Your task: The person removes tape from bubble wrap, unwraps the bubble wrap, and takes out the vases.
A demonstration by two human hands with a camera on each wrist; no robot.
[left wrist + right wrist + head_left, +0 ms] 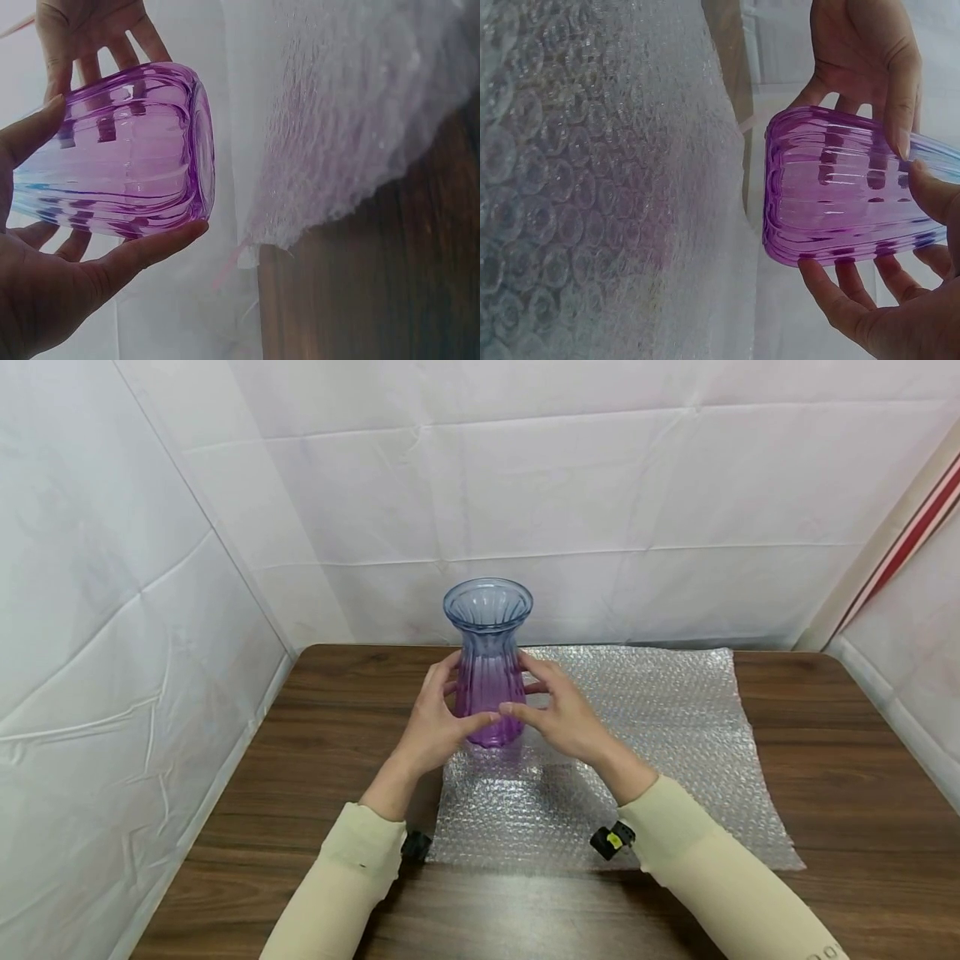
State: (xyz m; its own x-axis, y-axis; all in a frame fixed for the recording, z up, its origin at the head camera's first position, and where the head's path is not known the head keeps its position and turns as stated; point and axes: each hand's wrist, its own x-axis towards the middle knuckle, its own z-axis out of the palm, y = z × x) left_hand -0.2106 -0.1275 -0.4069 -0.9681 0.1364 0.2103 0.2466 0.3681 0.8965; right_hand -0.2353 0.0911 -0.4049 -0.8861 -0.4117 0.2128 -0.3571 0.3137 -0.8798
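Note:
A ribbed glass vase, blue at its flared rim and purple toward the base, stands upright between both hands. My left hand holds its left side with curved fingers, thumb across the front. From the other side my right hand grips it the same way, and the two thumbs nearly meet. In the left wrist view the purple base hangs apart from the bubble wrap under it. The right wrist view also shows a gap between the vase and the bubble wrap.
The bubble wrap sheet lies flat across the middle and right of a dark wooden table. White sheeting hangs behind the table and along its sides. A red stripe runs down at the right.

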